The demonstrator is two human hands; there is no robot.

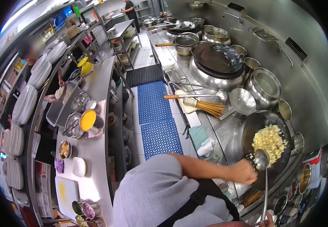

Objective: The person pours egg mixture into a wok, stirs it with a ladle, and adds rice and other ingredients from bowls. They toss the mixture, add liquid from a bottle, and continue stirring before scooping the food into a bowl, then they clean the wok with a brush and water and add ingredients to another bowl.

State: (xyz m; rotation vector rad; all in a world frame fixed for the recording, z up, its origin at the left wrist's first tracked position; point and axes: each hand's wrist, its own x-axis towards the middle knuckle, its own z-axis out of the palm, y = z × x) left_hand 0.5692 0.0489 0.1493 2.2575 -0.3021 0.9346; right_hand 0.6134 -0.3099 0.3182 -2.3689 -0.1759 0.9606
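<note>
A large wok (252, 125) sits on the range at the right, with a heap of crumbled yellow and white food (270, 142) in it. My left hand (243, 172) is closed in a fist at the wok's near-left edge; whatever it grips is hidden. At the bottom edge my right hand (269, 220), partly cut off, is wrapped round the handle of a long ladle (261, 159). The ladle's bowl rests against the food. A bamboo brush (253, 197) lies below my left hand.
On the range are a perforated skimmer (242, 101), another brush (209, 107), folded cloths (201, 140) and a second wok (219, 56). Seasoning pots (305, 178) stand at the lower right. Behind the left counter (102, 149) is a co-worker (31, 56); another person (131, 13) stands far back.
</note>
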